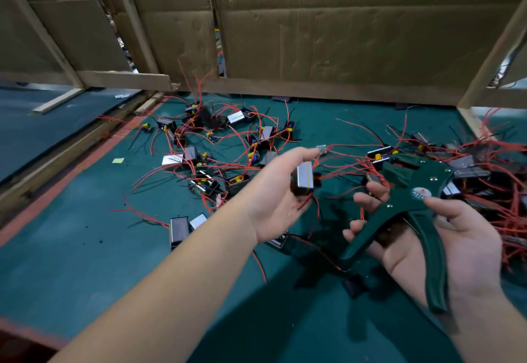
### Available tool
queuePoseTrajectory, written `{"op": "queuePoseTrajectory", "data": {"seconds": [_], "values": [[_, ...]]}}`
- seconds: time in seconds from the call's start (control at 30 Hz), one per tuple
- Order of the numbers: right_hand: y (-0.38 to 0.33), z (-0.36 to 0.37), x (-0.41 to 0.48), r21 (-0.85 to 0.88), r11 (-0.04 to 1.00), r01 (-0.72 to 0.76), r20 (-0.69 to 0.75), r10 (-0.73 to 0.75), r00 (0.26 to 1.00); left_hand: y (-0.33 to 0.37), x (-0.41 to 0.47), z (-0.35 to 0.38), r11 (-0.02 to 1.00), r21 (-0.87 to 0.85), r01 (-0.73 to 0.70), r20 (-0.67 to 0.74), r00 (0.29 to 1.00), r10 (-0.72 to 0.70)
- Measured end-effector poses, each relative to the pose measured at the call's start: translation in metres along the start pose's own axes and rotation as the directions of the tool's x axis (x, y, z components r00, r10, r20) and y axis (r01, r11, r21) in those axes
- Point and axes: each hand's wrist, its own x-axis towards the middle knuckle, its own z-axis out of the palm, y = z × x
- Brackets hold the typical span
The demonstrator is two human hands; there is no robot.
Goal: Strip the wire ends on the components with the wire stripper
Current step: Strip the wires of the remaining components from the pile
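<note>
- A component (305,178), a small dark block with a silvery face and trailing red wires, is being held near the middle of the view in the left hand (273,194).
- That hand is being kept cupped, one digit stretching out above the block and the others curling beneath it.
- A green wire stripper (410,200) is being gripped at 4 o'clock by the right hand (456,245), which is being turned palm up.
- One handle is being wrapped by the curled fingers (362,198) while the thumb is being pressed near the pivot; the handles are being held spread apart, and the head is being pointed towards 12 o'clock.
- The stripper's head is being kept just beside the held component, at its 3 o'clock, without touching it.
- Loose components (216,148) with red wires are being left scattered on the green worktop (85,248) at 11 o'clock.
- A denser heap of components (473,168) is being left at 3 o'clock, behind the stripper.
- The worktop is being closed off at 12 o'clock by a cardboard wall (313,26) on a wooden frame (125,79).
</note>
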Motion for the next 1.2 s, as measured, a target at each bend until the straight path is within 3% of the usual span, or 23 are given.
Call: {"op": "queuePoseTrajectory", "data": {"seconds": [0.07, 0.13, 0.17, 0.3, 0.4, 0.5, 0.63, 0.73, 0.87, 0.93, 1.0, 1.1, 1.2], "values": [[0.0, 0.0, 0.0, -0.006, 1.0, -0.004, -0.006, 0.004, 1.0, -0.009, -0.003, -0.005, 0.943, 0.329, -0.039, -0.086, 0.994, 0.071], [0.0, 0.001, -0.001, -0.005, 1.0, -0.001, -0.012, 0.001, 1.0, -0.011, -0.009, -0.019, 0.632, 0.772, -0.071, -0.105, 0.966, 0.238], [0.0, 0.001, -0.001, -0.014, 1.0, -0.001, -0.019, 0.001, 1.0, -0.011, -0.013, -0.029, 0.476, 0.874, -0.096, -0.063, 0.95, 0.307], [0.0, -0.001, 0.0, -0.001, 1.0, -0.02, -0.031, 0.02, 0.999, -0.016, -0.035, -0.065, -0.002, 0.994, -0.106, 0.1, 0.927, 0.362], [0.001, -0.005, 0.001, 0.012, 1.0, -0.023, -0.029, 0.023, 0.999, -0.03, -0.038, -0.081, -0.178, 0.981, -0.082, 0.146, 0.912, 0.384], [0.001, -0.01, 0.003, -0.012, 0.997, -0.071, -0.079, 0.07, 0.994, -0.035, -0.036, -0.092, -0.214, 0.974, -0.076, 0.169, 0.872, 0.46], [0.002, -0.009, 0.001, -0.018, 0.999, -0.041, -0.072, 0.039, 0.997, -0.034, -0.034, -0.099, -0.131, 0.984, -0.121, 0.167, 0.878, 0.448], [0.002, -0.004, -0.002, -0.041, 0.999, -0.002, -0.052, -0.001, 0.999, -0.034, -0.033, -0.095, -0.1, 0.969, -0.225, 0.244, 0.821, 0.516], [0.0, -0.001, -0.002, -0.017, 0.999, -0.037, -0.049, 0.036, 0.998, -0.017, -0.038, -0.082, 0.143, 0.903, -0.405, 0.242, 0.755, 0.61], [-0.001, 0.001, -0.003, -0.026, 0.999, -0.043, -0.06, 0.041, 0.997, -0.002, -0.045, -0.07, 0.332, 0.804, -0.494, 0.207, 0.755, 0.622], [-0.001, 0.002, -0.003, -0.028, 0.999, -0.042, -0.064, 0.04, 0.997, 0.018, -0.05, -0.06, 0.431, 0.728, -0.533, 0.188, 0.761, 0.621], [-0.002, 0.003, -0.004, -0.034, 0.998, -0.048, -0.058, 0.046, 0.997, 0.054, -0.052, -0.055, 0.423, 0.705, -0.569, 0.195, 0.729, 0.656], [-0.002, 0.002, -0.004, -0.032, 0.998, -0.051, -0.065, 0.049, 0.997, 0.085, -0.045, -0.059, 0.233, 0.825, -0.514, 0.159, 0.609, 0.777]]}}
